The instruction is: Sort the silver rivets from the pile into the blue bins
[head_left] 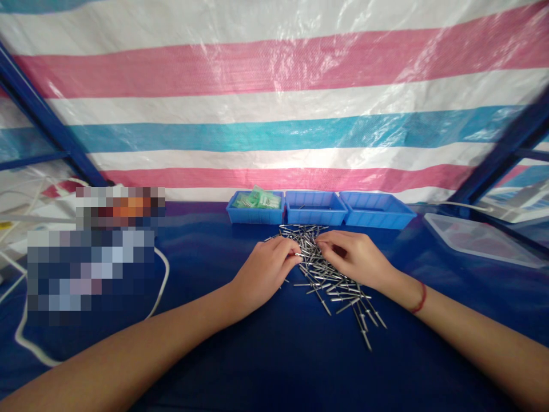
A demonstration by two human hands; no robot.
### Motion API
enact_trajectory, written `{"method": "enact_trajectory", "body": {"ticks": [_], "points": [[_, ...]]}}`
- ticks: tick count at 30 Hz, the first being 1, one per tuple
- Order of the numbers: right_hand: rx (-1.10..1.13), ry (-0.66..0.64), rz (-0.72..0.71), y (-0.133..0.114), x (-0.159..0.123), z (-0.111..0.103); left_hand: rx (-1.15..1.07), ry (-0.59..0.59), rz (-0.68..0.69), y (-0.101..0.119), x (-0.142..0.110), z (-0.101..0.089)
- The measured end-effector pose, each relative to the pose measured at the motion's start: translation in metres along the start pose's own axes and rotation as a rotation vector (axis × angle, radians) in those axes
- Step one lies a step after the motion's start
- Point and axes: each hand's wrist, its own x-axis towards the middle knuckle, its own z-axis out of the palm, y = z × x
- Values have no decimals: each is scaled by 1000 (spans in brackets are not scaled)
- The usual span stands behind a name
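Observation:
A loose pile of silver blind rivets [326, 280] lies on the dark blue tabletop, some strays pointing toward me. At the pile's left side my left hand [268, 266] is closed in a pinch, and the bright end of a rivet [297, 254] shows between thumb and fingers. My right hand [354, 254], with a red cord at the wrist, reaches over the pile's right side. Its thumb and fingers are curled together against the rivets, and whatever they grip is hidden.
Behind the pile stand three blue bins: a left bin [255, 216] with green-tinted packets [259, 198], a middle bin [316, 217] with a small dark piece inside, and a right bin [380, 220]. A clear plastic lid [480, 240] lies right. A white cable [165, 274] loops left near pixelated items.

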Motion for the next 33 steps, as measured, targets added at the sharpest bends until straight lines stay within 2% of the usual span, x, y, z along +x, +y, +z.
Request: {"method": "enact_trajectory", "body": {"ticks": [3,8,13,17,22,28,33], "points": [[5,-2,0,1,0,0,0,21,3,0,-1,0],[52,16,-11,-2,0,0,-33,127,9,3,-2,-1],[319,36,18,-24,-1,-1,-249,216,0,9,-3,-1],[517,62,130,-38,-2,1,-383,218,-14,10,-5,2],[755,92,246,-41,0,2,-430,208,-23,11,-4,3],[772,158,249,-43,-1,2,-451,169,-8,12,-2,0],[846,250,284,-44,0,4,-447,208,-23,12,-2,1]]}}
